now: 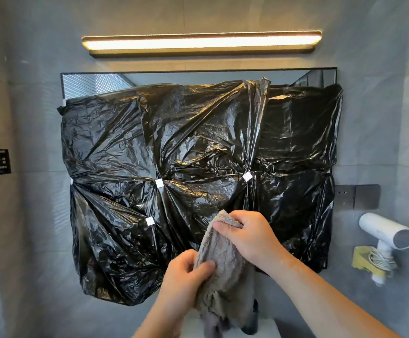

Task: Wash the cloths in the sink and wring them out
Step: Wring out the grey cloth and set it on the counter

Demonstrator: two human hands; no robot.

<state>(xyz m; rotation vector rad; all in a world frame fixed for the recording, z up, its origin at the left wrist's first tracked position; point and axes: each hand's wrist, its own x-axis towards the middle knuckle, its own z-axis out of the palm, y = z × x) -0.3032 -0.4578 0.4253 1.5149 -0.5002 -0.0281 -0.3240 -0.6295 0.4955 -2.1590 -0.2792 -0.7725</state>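
A grey fluffy cloth (225, 272) hangs lengthwise in front of me, held up in the air. My right hand (249, 236) pinches its top edge between thumb and fingers. My left hand (186, 274) grips the cloth lower down on its left side, thumb across the front. The cloth's lower end droops toward a white sink edge (267, 329) at the bottom of the view. Behind the cloth a dark faucet (252, 318) is partly hidden.
Black plastic bags (198, 167) taped over the mirror fill the wall ahead. A lit bar lamp (201, 42) hangs above. On the right wall are a white hair dryer (389, 232) in a yellow holder and a dark socket plate (357, 196).
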